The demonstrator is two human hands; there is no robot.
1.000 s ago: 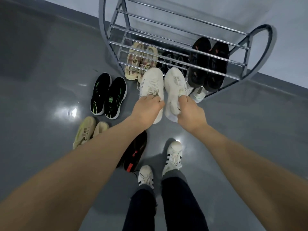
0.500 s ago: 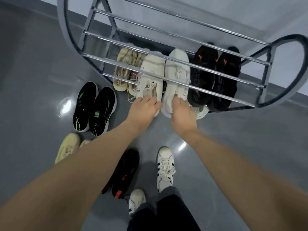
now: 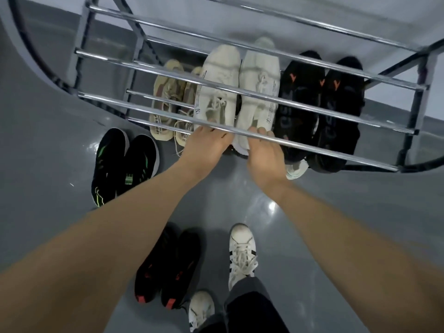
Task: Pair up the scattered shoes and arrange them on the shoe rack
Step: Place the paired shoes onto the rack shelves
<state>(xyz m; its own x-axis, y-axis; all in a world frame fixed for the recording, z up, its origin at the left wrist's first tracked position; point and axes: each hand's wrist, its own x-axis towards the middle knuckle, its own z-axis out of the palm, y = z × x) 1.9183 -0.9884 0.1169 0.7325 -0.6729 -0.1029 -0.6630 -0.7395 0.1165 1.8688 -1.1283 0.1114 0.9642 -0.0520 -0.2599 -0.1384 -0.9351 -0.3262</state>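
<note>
I look down on a glossy grey floor (image 3: 360,212) that throws back soft spots of light. Across the top stands the shoe rack (image 3: 259,94), round chrome rods between curved dark side frames. Through the rods I see three pairs side by side on a tier below. At the right is a black knit pair with orange marks (image 3: 322,104). In the middle is the white pair (image 3: 237,92), soft fabric uppers with printed lettering down the side and loose laces, toes pointing toward the wall. At the left is a beige mesh pair (image 3: 171,102) with lettering on the sole edge.

My left hand (image 3: 206,146) grips the heel of the left white shoe, fingers curled over its back edge. My right hand (image 3: 263,152) holds the heel of the right white shoe in the same way, fingertips hooked under the front rod.

On the floor to the left stands a black pair with green stripes (image 3: 122,164), rounded and smooth. Nearer to me is a black pair with red heel tabs (image 3: 165,267), partly hidden by my left forearm. My own feet wear white laced sneakers with dark stripes (image 3: 240,253).
</note>
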